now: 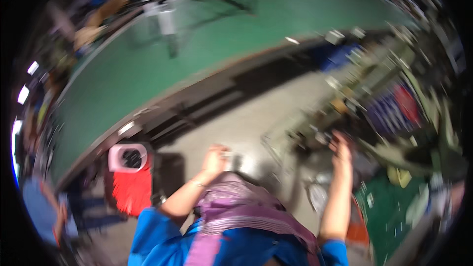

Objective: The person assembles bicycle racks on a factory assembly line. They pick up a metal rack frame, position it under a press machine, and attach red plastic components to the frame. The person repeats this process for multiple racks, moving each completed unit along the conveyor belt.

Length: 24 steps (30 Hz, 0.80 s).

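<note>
Head view, heavily blurred by motion, tilted so that the scene runs diagonally.

Long green worktop (207, 44) arcing from the lower left to the upper right, dark-edged along its near side; a pale upright fixture (166, 22) near its far edge, details lost in blur.

Grey floor (246, 123) between the green worktop's near edge and a cluttered bench (374, 93) on the right, the latter crowded with small parts too smeared to identify.

Blue garment with a purple striped cloth (241, 207) at the lower middle, belonging to the wearer of the camera.

Red bin (132, 189) on the floor below the green worktop's near edge, at the lower left; a pink-and-white square object with a dark centre (127, 158) just above it, touching or overlapping its top.

Another person's blue sleeve (37, 207) at the far lower left edge.

Left hand (215, 158) raised over the floor, fingers curled narrowly about a small pale object (227, 154); identity of the object not discernible, grasp probable but blurred.

Right hand (341, 151) raised at the near corner of the cluttered bench, fingers partly bent toward a dark small item (322, 138) just beside them; contact and grip not discernible.
</note>
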Each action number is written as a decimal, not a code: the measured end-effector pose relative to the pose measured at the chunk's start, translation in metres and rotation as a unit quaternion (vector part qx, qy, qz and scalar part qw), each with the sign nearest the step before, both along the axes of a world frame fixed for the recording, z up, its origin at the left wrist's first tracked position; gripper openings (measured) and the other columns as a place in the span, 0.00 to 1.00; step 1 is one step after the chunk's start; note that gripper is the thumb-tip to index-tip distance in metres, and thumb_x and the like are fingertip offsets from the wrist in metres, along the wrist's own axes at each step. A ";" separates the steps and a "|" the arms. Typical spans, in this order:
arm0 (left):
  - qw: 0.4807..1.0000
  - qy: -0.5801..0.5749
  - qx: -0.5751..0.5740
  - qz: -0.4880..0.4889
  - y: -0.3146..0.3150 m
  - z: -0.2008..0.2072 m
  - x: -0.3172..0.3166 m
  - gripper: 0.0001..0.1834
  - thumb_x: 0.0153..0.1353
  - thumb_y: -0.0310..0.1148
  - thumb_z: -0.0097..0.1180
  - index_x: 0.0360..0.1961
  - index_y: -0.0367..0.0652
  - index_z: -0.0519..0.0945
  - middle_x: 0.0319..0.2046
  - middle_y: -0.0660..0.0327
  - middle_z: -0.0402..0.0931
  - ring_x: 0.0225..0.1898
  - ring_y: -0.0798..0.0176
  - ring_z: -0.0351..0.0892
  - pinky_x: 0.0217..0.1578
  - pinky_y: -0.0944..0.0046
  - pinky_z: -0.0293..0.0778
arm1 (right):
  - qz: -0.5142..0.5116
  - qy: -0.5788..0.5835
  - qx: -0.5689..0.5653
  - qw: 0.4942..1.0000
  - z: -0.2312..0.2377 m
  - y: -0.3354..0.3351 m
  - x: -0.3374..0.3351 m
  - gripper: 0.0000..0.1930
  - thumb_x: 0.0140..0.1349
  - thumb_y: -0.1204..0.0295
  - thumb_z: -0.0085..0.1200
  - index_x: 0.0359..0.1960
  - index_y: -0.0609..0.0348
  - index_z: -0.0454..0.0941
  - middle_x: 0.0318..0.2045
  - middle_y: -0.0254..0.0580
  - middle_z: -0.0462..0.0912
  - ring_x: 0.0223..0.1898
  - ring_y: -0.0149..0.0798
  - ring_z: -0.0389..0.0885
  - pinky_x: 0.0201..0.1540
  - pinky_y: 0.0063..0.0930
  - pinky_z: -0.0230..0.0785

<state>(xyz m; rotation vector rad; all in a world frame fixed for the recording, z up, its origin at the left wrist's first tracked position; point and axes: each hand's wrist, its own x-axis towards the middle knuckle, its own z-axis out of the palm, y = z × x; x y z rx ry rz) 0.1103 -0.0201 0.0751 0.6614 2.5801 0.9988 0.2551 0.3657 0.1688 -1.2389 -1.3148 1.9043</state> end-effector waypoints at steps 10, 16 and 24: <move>0.998 -0.059 0.010 -0.014 -0.018 -0.031 -0.002 0.14 0.49 0.19 0.54 0.39 0.37 0.79 0.40 0.52 0.73 0.36 0.56 0.78 0.39 0.62 0.75 | 0.014 0.144 -0.028 0.989 0.000 -0.036 0.011 0.06 0.62 0.70 0.55 0.35 0.60 0.79 0.22 0.27 0.71 0.21 0.21 0.64 0.22 0.18 0.57; 0.976 -0.218 0.009 0.025 0.003 -0.034 0.001 0.13 0.50 0.19 0.55 0.39 0.36 0.77 0.29 0.58 0.75 0.28 0.63 0.75 0.30 0.63 0.73 | 0.053 -0.065 0.132 0.988 -0.094 -0.061 0.041 0.12 0.59 0.64 0.61 0.25 0.57 0.75 0.20 0.26 0.74 0.25 0.22 0.69 0.26 0.21 0.64; 0.958 -0.264 -0.001 -0.109 0.047 -0.075 -0.013 0.11 0.56 0.18 0.52 0.42 0.36 0.76 0.34 0.58 0.75 0.29 0.66 0.77 0.23 0.66 0.77 | 0.092 -0.202 0.159 0.962 -0.167 -0.102 0.131 0.16 0.53 0.61 0.62 0.25 0.62 0.75 0.22 0.44 0.78 0.26 0.35 0.76 0.29 0.33 0.69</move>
